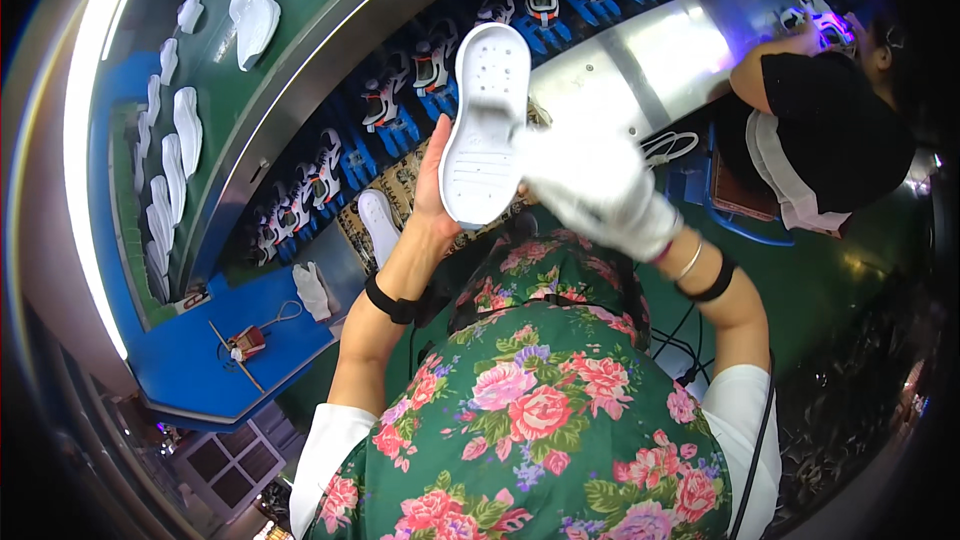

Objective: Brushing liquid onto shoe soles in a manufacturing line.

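Upright in front of me stands a white shoe sole (485,130), its hollow inner side with small round dimples and ridged lines toward me. My left hand (432,180) is bare and closed around its left edge and lower end. At the sole's right edge is my right hand (625,190), in a white glove and smeared by motion. Its fingers cannot be made out, nor whether it holds anything. Another white sole (378,223) lies on the patterned bench surface (395,180) just left of my left wrist.
Beyond the bench, a curved line carries several shoes (432,68) on blue holders (545,35). White soles (254,22) lie on a green belt at upper left. A blue table (190,370) holds a white glove (311,290). Another person (830,130) sits at right.
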Demonstrator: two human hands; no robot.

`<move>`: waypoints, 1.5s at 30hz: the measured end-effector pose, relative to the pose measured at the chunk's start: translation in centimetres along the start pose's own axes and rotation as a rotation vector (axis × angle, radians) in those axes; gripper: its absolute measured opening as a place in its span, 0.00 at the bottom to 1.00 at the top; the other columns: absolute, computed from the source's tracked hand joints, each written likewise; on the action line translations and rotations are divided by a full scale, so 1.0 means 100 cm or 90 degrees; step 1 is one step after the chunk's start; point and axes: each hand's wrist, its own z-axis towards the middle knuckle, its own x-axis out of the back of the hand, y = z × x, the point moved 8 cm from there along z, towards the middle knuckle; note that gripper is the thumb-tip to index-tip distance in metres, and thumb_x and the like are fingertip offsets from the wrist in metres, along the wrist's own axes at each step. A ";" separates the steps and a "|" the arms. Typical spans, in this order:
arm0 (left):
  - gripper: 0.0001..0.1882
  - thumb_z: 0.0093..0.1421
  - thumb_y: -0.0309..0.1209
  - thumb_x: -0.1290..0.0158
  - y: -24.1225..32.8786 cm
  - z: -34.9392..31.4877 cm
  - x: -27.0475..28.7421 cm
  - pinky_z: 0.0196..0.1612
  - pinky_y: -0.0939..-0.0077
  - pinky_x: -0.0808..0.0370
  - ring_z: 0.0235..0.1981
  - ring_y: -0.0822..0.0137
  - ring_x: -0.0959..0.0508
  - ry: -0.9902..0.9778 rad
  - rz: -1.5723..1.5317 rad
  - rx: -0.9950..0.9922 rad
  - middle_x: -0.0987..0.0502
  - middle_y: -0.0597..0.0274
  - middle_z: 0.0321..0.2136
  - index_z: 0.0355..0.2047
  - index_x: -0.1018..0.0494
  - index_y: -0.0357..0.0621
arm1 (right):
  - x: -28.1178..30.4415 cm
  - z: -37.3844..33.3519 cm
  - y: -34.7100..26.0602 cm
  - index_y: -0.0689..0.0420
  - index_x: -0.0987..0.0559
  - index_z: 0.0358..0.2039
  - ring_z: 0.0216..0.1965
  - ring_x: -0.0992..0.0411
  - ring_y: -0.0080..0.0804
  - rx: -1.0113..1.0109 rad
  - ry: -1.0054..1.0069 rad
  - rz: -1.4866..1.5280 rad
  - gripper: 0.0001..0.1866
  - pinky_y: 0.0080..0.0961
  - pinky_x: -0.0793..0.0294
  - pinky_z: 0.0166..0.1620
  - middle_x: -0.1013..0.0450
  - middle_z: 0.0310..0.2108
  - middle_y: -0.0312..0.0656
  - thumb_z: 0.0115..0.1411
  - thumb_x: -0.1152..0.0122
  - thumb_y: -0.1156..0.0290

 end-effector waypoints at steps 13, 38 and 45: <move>0.41 0.65 0.59 0.56 0.026 0.025 -0.049 0.49 0.43 0.25 0.49 0.36 0.27 -0.235 0.082 -0.004 0.39 0.31 0.61 0.70 0.46 0.48 | -0.017 -0.032 0.028 0.65 0.16 0.34 0.39 0.20 0.29 -0.504 -0.102 0.747 0.09 0.23 0.21 0.44 0.18 0.38 0.47 0.50 0.31 0.83; 0.48 0.66 0.50 0.50 0.165 0.205 -0.220 0.68 0.53 0.39 0.68 0.44 0.44 -0.280 -0.172 -0.221 0.50 0.35 0.67 0.68 0.62 0.26 | 0.000 -0.136 0.120 0.64 0.16 0.37 0.37 0.22 0.27 -0.745 0.308 0.735 0.10 0.22 0.23 0.43 0.19 0.37 0.44 0.53 0.38 0.85; 0.37 0.63 0.45 0.47 0.113 0.237 -0.280 0.60 0.58 0.32 0.58 0.46 0.30 -0.098 0.559 -0.490 0.34 0.37 0.59 0.65 0.42 0.34 | 0.016 -0.138 0.126 0.66 0.17 0.38 0.39 0.21 0.33 -0.735 0.327 0.791 0.10 0.24 0.21 0.46 0.19 0.38 0.47 0.55 0.39 0.85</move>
